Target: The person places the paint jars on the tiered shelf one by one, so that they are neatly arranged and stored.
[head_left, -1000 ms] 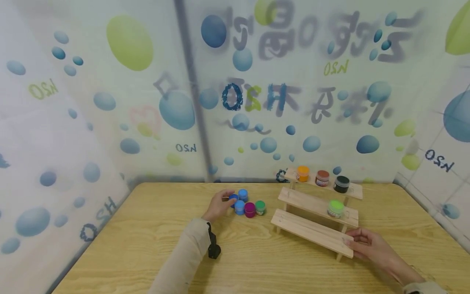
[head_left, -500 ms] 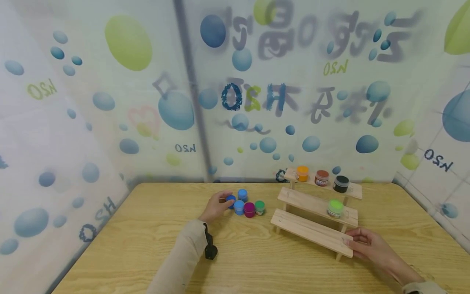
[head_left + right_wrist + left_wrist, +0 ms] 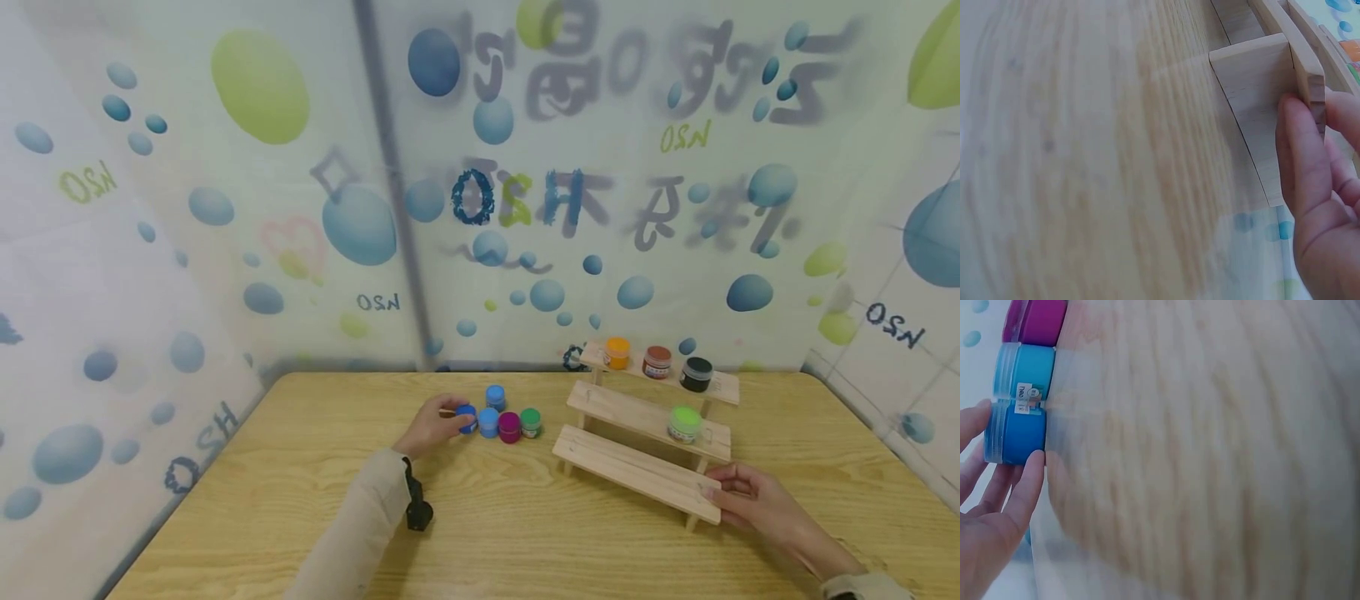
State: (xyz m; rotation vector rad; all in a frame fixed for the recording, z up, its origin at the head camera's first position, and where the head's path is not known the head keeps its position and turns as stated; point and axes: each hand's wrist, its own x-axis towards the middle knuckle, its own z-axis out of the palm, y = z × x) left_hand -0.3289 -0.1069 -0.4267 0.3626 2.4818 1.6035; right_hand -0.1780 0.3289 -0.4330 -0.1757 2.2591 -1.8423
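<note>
My left hand (image 3: 431, 427) pinches a dark blue paint jar (image 3: 467, 419) between thumb and fingers, at the left end of a front row of jars. Right beside it stands a light blue paint jar (image 3: 489, 422), followed by a magenta jar (image 3: 510, 427) and a green jar (image 3: 531, 423). Another blue jar (image 3: 495, 397) is behind the row. In the left wrist view, the held jar's side meets the light blue one. At the right, my right hand (image 3: 757, 504) grips the end of the lowest plank of a three-step wooden rack (image 3: 633, 473), thumb on top.
On the rack's top step are an orange jar (image 3: 618, 353), a brown jar (image 3: 657, 362) and a black jar (image 3: 697, 375). A lime green jar (image 3: 684, 424) sits on the middle step's right part. A patterned curtain (image 3: 525, 333) hangs behind the wooden table (image 3: 315, 467).
My left hand has drawn the dark blue jar left and slightly toward me, from behind the light blue jar to its left side. My right hand stays on the rack.
</note>
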